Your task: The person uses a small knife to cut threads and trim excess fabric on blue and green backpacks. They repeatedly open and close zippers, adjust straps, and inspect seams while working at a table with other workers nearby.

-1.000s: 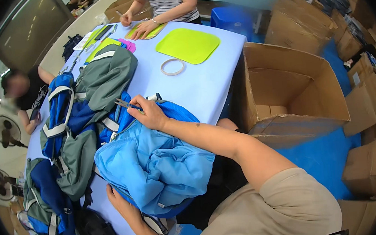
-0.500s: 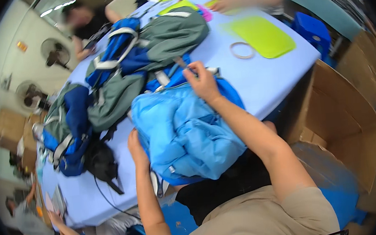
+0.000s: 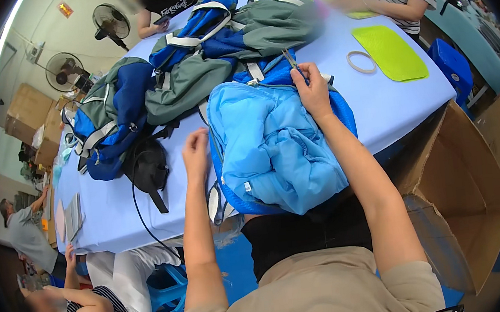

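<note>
A blue backpack (image 3: 273,148), its light-blue lining facing up, lies in front of me at the table's near edge. In my right hand (image 3: 314,92), over the bag's far right part, is a pair of thread snips (image 3: 290,60), blades pointing away from me. My left hand (image 3: 196,152) is raised just off the bag's left side, fingers curled together; whatever is in them, if anything, is too small to make out. Green-and-blue backpacks (image 3: 189,83) lie heaped beyond the bag and to its left.
A black pouch (image 3: 149,169) with a strap lies left of my left hand. On the right of the table (image 3: 372,108) are a tape ring (image 3: 361,62) and a lime-green sheet (image 3: 394,55). A big cardboard box (image 3: 464,195) stands at my right. Other people sit around the table.
My left hand has come away from the bag's left edge and risen beside it. My right hand still holds the snips near the bag's far side. The whole view has shifted with my head.
</note>
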Demonstrator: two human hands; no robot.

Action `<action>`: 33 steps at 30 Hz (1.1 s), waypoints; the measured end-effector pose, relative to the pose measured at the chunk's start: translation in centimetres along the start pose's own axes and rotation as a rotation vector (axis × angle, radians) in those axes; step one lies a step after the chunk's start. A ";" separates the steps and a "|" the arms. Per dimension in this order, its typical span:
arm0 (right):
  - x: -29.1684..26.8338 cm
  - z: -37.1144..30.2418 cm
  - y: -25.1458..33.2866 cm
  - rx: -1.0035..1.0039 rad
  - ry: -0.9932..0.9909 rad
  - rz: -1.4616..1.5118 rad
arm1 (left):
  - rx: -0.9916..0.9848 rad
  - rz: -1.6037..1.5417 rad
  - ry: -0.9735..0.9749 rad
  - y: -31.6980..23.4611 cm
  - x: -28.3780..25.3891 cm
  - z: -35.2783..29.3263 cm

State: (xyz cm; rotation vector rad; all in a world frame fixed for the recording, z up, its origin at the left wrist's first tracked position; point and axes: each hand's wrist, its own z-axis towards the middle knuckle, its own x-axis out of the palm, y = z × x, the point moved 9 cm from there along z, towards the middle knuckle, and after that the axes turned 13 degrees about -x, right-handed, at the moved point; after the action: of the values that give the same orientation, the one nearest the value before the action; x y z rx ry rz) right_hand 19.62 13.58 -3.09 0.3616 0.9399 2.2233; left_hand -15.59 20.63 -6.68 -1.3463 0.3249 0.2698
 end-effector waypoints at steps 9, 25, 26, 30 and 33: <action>-0.2 -0.2 0.3 -0.032 -0.001 -0.027 | 0.941 0.187 0.311 -24.3 5.1 -14.6; -0.4 -0.5 -0.6 0.012 -0.027 0.184 | 0.897 0.520 0.189 -17.4 8.2 -16.1; -0.5 -0.6 -0.7 0.009 -0.027 0.181 | 0.905 0.516 0.175 -17.4 8.1 -16.2; -0.9 -0.8 -0.3 -0.011 -0.046 0.160 | 0.902 0.472 0.155 -17.3 8.0 -16.4; -0.8 -1.1 -0.2 0.038 -0.041 0.202 | 0.841 0.368 0.138 -17.4 7.6 -15.8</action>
State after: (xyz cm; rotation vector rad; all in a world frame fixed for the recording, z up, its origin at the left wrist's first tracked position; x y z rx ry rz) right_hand 19.73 12.57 -4.03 0.5388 0.9612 2.3723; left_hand -3.24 1.63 3.15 -0.4676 0.7129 0.2987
